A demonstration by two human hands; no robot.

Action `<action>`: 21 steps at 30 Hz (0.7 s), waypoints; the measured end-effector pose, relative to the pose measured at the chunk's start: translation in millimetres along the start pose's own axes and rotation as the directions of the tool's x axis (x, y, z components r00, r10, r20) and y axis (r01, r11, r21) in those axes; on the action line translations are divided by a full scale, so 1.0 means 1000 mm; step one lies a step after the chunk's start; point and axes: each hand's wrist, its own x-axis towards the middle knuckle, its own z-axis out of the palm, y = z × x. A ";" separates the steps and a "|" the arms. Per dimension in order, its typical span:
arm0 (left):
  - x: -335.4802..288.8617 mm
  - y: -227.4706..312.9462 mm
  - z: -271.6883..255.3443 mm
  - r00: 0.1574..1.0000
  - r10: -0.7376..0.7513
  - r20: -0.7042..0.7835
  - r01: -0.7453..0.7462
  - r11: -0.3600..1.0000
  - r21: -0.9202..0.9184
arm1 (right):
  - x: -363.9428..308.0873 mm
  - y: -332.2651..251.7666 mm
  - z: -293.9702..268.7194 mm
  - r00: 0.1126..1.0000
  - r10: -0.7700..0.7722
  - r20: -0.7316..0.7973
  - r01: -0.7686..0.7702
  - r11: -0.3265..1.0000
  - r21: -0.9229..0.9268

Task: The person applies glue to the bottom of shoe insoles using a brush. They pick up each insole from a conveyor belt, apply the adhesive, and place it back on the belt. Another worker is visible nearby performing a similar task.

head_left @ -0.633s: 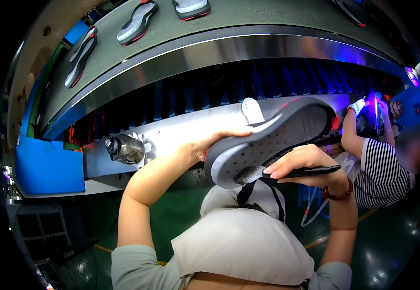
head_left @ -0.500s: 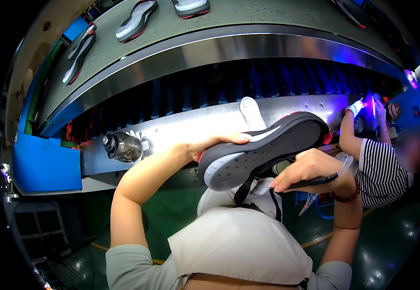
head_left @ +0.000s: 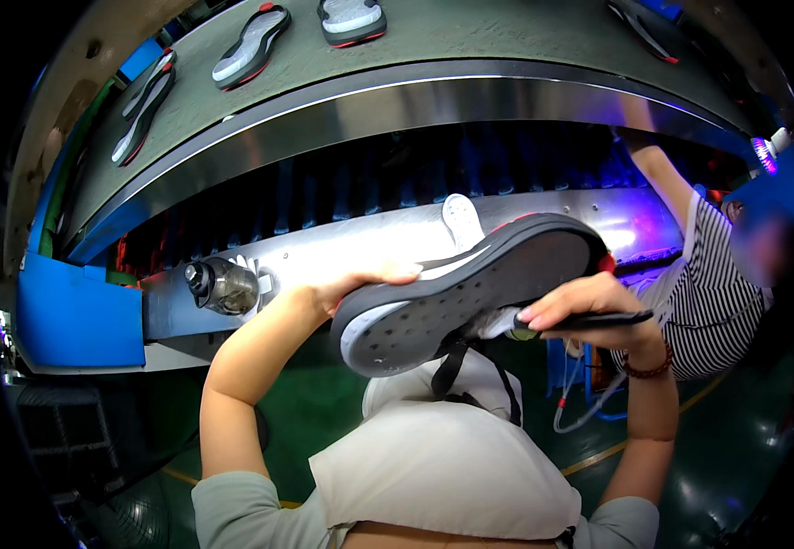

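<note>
- The shoe is held up in front of the person, sole turned toward the camera, toe end low at the left and heel end high at the right; its grey dotted outsole sits flush on the upper with a white patch at the toe, so the sole looks already attached; a red edge shows at the heel.
- How much of the work on this shoe is done I can only judge: it is off the line and in the hands, not yet set down; nothing shows whether the tool has touched it.
- The left hand is curled round the toe-side edge of the shoe, fingers closed over the rim and thumb hidden behind it; it bears the shoe from the left.
- The right hand lies against the heel end, fingers closed round a thin dark tool that lies flat and points right; whether this hand also grips the shoe or only steadies it cannot be told.
- Beyond the shoe runs a bright metal conveyor housing with a round metal fitting at its left; above it a grey belt carries loose soles, well apart from the hands.
- At the right a co-worker in a striped shirt reaches an arm up toward the line.
</note>
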 end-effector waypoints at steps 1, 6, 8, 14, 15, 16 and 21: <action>0.000 -0.004 -0.002 0.999 0.025 0.034 -0.025 1.000 -0.001 | -0.005 0.001 0.002 0.999 0.017 0.030 -0.016 1.000 -0.007; 0.011 -0.024 -0.027 1.000 0.007 -0.019 -0.010 0.983 -0.186 | -0.016 0.002 -0.005 0.995 -0.024 -0.098 0.031 0.997 0.070; 0.008 -0.021 -0.026 0.999 0.008 -0.031 -0.014 0.978 -0.208 | -0.020 0.008 -0.008 0.988 0.090 -0.127 -0.088 0.996 0.022; 0.012 -0.029 -0.045 0.986 -0.059 -0.156 0.015 0.963 -0.271 | -0.026 -0.001 -0.021 0.990 0.138 0.013 -0.138 0.990 0.003; 0.014 -0.028 -0.045 0.986 -0.057 -0.158 0.012 0.961 -0.276 | -0.027 0.008 -0.023 0.991 0.067 -0.112 -0.063 0.997 0.037; 0.016 -0.028 -0.045 0.985 -0.056 -0.161 0.009 0.959 -0.282 | -0.026 0.006 -0.026 0.978 0.150 -0.144 -0.158 0.986 -0.048; 0.021 -0.025 -0.032 0.994 -0.007 -0.113 -0.017 0.978 -0.210 | -0.036 0.012 -0.029 0.923 0.376 -0.081 -0.375 0.927 0.018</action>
